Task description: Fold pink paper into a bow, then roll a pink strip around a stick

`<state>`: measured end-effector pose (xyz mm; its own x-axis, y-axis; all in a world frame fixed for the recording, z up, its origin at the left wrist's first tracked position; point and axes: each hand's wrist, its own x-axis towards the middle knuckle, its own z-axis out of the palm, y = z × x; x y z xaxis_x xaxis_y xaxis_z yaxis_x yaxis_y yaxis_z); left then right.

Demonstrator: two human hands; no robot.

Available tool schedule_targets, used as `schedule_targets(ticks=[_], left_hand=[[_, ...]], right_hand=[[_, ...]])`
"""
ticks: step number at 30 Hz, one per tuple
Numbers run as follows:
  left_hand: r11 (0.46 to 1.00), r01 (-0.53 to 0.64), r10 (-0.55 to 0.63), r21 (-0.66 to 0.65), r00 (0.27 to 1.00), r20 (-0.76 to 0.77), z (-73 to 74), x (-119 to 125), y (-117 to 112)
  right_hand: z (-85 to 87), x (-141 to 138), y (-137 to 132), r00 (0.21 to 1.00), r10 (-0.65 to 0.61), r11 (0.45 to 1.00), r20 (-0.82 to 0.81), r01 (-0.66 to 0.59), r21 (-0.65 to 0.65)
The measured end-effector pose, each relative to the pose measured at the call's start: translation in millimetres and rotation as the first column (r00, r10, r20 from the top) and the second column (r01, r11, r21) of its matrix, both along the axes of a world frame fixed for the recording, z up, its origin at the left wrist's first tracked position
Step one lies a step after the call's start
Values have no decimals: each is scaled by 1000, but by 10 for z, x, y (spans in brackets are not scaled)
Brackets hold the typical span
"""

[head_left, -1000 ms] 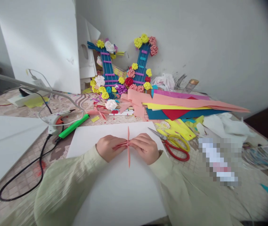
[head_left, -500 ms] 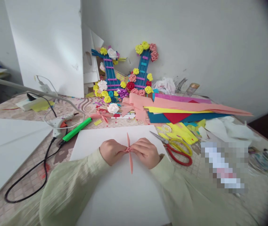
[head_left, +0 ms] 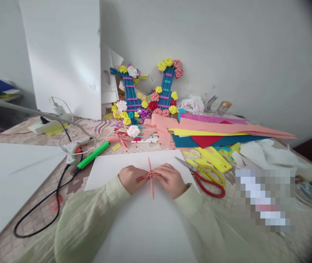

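Between my two hands is a folded pink paper piece shaped like a cross, with one thin point upward and one downward. My left hand is closed in a pinch on its left arm. On the other side my right hand pinches the right arm, the fingers bent over it. Both hands are just above a white board. Red-handled scissors lie right of my right hand, their blades partly over the board.
Left of the board are a glue gun with a black cord and a bright green stick. Behind stand flower-decorated blue paper guitars. Coloured crepe paper sheets and yellow scraps lie at the right.
The pink paper's side arms show more between my fingertips, and its centre looks more closed. My hands keep their pinch. The whole view has shifted slightly.
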<state>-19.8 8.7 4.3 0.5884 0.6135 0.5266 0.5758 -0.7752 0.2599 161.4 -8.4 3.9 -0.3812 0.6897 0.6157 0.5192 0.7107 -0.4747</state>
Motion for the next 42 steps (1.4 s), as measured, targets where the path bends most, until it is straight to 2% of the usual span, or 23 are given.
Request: schedule_targets(ticks=[4,8,12,16,21,25,30,32,34,37,40,42], left_hand=[[997,-42,41,-72,999,-17,-7,-27,37],[991,-37,34,-127,999,-24,-60,-65,88],[988,-17,12,-152,999,-36,-87,-79,119],[989,-62,56,-133,998,-42,-24,-122,159],[978,-196,193,-76,980,-43,159,-333,246],[943,-332,332,-10,943,-23,389,-537,348],[826,-560,560,58,828,16,799,-649,597],[776,-627,627,66,779,11,899,-647,747],[748,-663,664,40,747,-39,905,-639,907],[732,-679,661,-53,727,-183,778,-657,1098],[714,-692,656,-105,713,-247,655,-739,1158],[702,-704,667,-111,704,-245,648,-804,1129]], right_hand=[[-21,68,31,1000,12,997,10,-11,-73],[-7,94,38,1000,-4,991,31,8,-133],[18,136,44,989,-114,985,-96,99,-145],[9,200,80,953,-211,972,-216,181,-148],[-14,223,109,923,-278,959,-266,249,-136],[0,204,94,920,-277,960,-277,253,-122],[10,189,83,913,-288,957,-289,267,-109],[7,191,87,912,-291,957,-289,271,-107],[3,195,94,913,-292,956,-285,273,-105],[-3,204,103,913,-294,956,-283,276,-102],[-7,212,104,912,-292,956,-287,275,-99],[-12,213,102,912,-289,957,-291,271,-101]])
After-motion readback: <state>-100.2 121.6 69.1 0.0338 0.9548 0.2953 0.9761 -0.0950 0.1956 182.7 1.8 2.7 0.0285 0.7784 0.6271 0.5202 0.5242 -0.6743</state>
